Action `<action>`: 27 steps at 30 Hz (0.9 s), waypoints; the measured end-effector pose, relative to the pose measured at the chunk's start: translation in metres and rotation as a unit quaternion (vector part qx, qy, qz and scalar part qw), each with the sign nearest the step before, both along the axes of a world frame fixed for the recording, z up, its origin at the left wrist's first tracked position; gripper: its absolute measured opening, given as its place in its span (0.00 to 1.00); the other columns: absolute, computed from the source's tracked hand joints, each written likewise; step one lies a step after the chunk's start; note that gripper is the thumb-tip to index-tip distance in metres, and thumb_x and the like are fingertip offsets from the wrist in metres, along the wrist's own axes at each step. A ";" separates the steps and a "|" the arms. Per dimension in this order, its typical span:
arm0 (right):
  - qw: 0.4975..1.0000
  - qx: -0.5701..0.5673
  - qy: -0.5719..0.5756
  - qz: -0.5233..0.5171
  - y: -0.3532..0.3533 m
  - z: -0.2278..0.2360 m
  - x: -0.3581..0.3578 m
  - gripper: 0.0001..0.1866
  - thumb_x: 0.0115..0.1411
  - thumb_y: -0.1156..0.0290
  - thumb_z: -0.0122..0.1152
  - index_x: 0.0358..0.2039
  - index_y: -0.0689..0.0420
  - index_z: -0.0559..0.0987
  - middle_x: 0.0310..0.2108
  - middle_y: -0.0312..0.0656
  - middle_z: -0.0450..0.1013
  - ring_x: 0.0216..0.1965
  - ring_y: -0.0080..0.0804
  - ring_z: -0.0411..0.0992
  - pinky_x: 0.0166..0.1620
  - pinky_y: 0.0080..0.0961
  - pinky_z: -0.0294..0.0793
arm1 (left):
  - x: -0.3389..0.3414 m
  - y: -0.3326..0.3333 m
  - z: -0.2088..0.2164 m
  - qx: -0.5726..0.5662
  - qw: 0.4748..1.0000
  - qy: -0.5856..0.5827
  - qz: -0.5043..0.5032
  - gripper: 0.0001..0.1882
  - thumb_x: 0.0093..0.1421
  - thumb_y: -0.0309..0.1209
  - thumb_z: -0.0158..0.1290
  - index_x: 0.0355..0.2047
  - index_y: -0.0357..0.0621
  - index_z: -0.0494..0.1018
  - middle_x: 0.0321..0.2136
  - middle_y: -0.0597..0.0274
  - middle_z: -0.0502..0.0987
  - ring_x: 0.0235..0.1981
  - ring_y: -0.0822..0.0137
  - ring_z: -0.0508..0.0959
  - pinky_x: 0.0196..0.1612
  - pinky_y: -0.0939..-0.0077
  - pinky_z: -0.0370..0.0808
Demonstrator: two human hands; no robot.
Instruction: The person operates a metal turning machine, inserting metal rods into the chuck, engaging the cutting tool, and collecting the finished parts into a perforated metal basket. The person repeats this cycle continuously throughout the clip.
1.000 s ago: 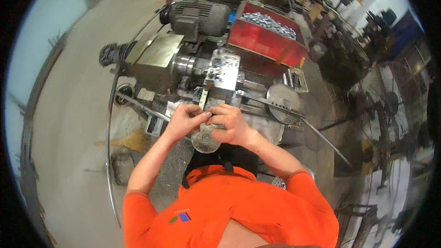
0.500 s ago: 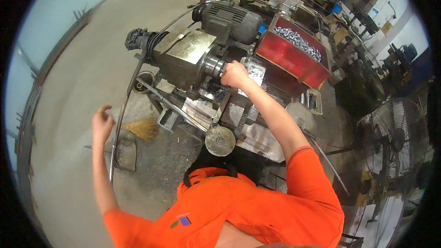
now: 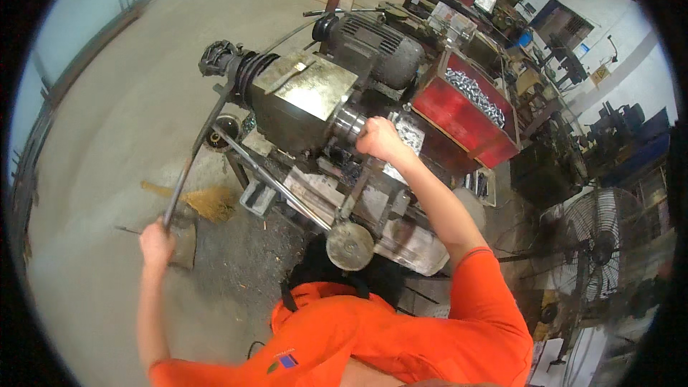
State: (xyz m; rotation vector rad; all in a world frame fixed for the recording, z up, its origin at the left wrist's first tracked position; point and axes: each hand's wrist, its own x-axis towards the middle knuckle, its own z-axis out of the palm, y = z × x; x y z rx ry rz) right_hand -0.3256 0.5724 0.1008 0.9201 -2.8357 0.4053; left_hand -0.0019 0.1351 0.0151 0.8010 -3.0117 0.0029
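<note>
My left hand is closed around the lower end of a long metal lever, which slants up to the left side of the machine's headstock. Against the mouth of the shiny round spindle nose sits my right hand, its fingers curled together. Whatever those fingers hold is hidden behind the hand. A second bright steel rod runs toward me and ends near a round, flat metal disc close to my body.
Behind the headstock stands a ribbed motor. To its right, a red box holds many small shiny metal parts. A broom head lies on the floor at left. A large fan stands at right.
My left hand, apart from the lever and with fingers loose before, has moved down and now grips its end. My right hand stays at the spindle nose. The view has shifted slightly.
</note>
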 end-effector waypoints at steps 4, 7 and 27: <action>1.000 -0.018 0.008 -0.010 0.000 -0.006 -0.004 0.08 0.32 0.72 0.53 0.13 0.63 0.76 0.19 0.58 0.70 0.25 0.55 0.71 0.33 0.39 0.72 | -0.024 -0.161 -0.009 -0.205 0.977 0.031 -0.050 0.02 0.49 0.27 0.50 0.23 0.43 0.68 0.20 0.56 0.72 0.21 0.55 0.75 0.24 0.62 0.70; 0.996 0.016 -0.066 -0.058 -0.005 0.014 0.007 0.11 0.32 0.69 0.53 0.15 0.62 0.77 0.20 0.58 0.71 0.26 0.53 0.72 0.32 0.36 0.72 | -0.043 -0.181 -0.011 -0.235 0.966 0.049 -0.096 0.02 0.49 0.27 0.49 0.24 0.44 0.68 0.24 0.55 0.73 0.24 0.55 0.76 0.26 0.61 0.71; 0.955 -0.137 0.034 -0.261 0.277 -0.014 0.225 0.15 0.33 0.73 0.58 0.27 0.59 0.79 0.38 0.46 0.74 0.40 0.47 0.69 0.44 0.34 0.70 | -0.200 0.097 -0.156 -0.049 0.940 -0.203 -0.268 0.15 0.47 0.35 0.55 0.36 0.46 0.74 0.35 0.53 0.77 0.38 0.54 0.78 0.40 0.61 0.74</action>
